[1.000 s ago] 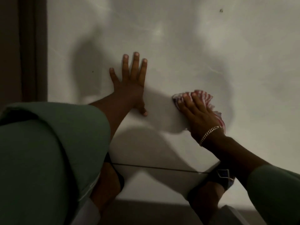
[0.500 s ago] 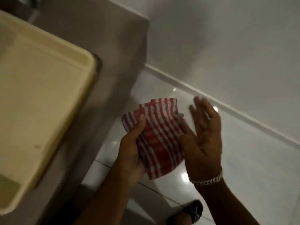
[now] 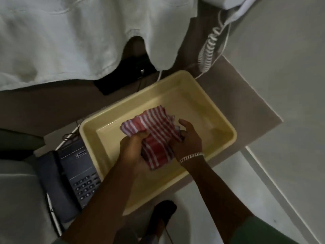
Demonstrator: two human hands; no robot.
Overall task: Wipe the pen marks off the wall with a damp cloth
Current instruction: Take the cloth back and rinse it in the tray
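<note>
A red-and-white striped cloth (image 3: pixel 154 127) is bunched over a pale yellow tray (image 3: pixel 177 85) that rests on a brown bedside table. My left hand (image 3: pixel 133 148) grips the cloth's left side from below. My right hand (image 3: pixel 189 138), with a chain bracelet on the wrist, holds its right edge with fingers curled. The grey wall (image 3: pixel 281 67) runs along the right side; no pen marks show on it here.
A dark desk telephone (image 3: pixel 73 175) sits left of the tray. Its coiled cord (image 3: pixel 208 46) hangs at the upper right. White bedding (image 3: pixel 70 36) fills the top left, with a black device (image 3: pixel 123 78) beneath it. My foot (image 3: pixel 163 213) stands on the tiled floor.
I have turned from the wall to the bedside table. The cloth went from my right hand on the wall to both hands over the tray.
</note>
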